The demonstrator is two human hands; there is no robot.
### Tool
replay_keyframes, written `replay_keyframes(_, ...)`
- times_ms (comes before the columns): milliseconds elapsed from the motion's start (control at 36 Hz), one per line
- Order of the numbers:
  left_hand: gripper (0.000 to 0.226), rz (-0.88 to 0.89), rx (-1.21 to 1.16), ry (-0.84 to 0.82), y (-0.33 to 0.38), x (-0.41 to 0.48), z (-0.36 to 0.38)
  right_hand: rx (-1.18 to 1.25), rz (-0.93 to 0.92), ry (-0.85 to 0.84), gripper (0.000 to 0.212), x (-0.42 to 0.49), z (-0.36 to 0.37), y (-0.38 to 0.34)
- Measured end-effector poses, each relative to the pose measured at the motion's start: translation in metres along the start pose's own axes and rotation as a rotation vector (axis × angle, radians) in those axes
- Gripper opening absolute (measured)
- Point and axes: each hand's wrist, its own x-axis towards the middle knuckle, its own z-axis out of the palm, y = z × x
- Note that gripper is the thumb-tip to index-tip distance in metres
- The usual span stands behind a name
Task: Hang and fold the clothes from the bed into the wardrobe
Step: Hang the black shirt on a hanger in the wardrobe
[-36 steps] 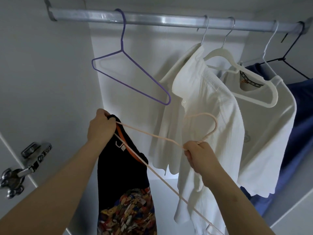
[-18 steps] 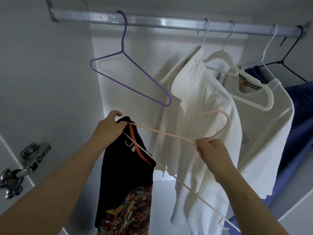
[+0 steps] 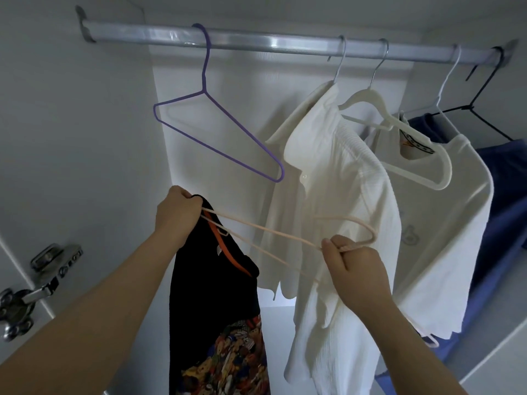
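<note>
A black shirt (image 3: 211,295) with an orange collar lining and a colourful print hangs from my left hand (image 3: 175,210), which grips its shoulder together with one end of a thin pink hanger (image 3: 273,230). My right hand (image 3: 352,266) grips the pink hanger at the base of its hook, which curves out to the right in front of a white shirt. The hanger lies tilted between both hands, below the metal wardrobe rail (image 3: 256,42).
An empty purple hanger (image 3: 216,138) hangs on the rail at left. To the right hang a white button shirt (image 3: 336,195), an empty white hanger (image 3: 399,135), a white T-shirt (image 3: 456,223) and blue clothing (image 3: 510,195). A door hinge (image 3: 42,277) sits at lower left.
Both hands carried the pink hanger and black shirt slightly right and up, then held about level. The hanger's hook now sits further right across the white shirt.
</note>
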Motion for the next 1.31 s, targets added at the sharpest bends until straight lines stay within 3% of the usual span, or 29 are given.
replay_keyframes(83, 0.016, 0.027, 0.052, -0.019, 0.0, -0.001, 0.001, 0.066, 0.038, -0.05, 0.049, 0.001, -0.001, 0.004)
replay_keyframes(333, 0.013, 0.228, 0.148, -0.072, 0.01, -0.023, 0.006, 0.541, 0.484, -0.234, 0.046, -0.003, 0.005, 0.016)
replay_keyframes(556, 0.006, 0.42, 0.227, -0.146, 0.005, -0.044, 0.021, 0.405, 0.437, -0.193, 0.039, 0.002, 0.011, 0.002)
replay_keyframes(667, 0.015, 0.293, 0.093, -0.208, 0.003, -0.036, 0.014, 0.355, 0.381, -0.168, 0.039, 0.008, 0.005, 0.0)
replay_keyframes(750, 0.01, 0.178, 0.018, -0.139, 0.003, -0.024, 0.001, 0.423, 0.421, -0.157, 0.039, 0.01, -0.004, 0.003)
replay_keyframes(861, 0.023, 0.051, -0.071, -0.069, 0.005, -0.013, -0.011, 0.534, 0.512, -0.159, 0.04, 0.005, -0.002, 0.005)
replay_keyframes(1000, 0.015, -0.284, -0.494, -0.239, 0.012, -0.013, -0.023, 0.634, 0.576, -0.151, 0.036, -0.003, 0.004, 0.008)
replay_keyframes(1056, 0.025, -0.335, -0.535, -0.267, 0.011, -0.014, -0.024, 0.649, 0.588, -0.124, 0.038, -0.006, 0.005, 0.011)
replay_keyframes(1194, 0.029, -0.322, -0.49, -0.281, 0.017, -0.016, -0.028, 0.573, 0.412, -0.062, 0.049, -0.014, 0.012, 0.012)
replay_keyframes(1306, 0.022, -0.028, -0.108, -0.147, 0.02, -0.01, -0.027, 0.515, 0.301, -0.052, 0.044, -0.017, 0.012, 0.015)
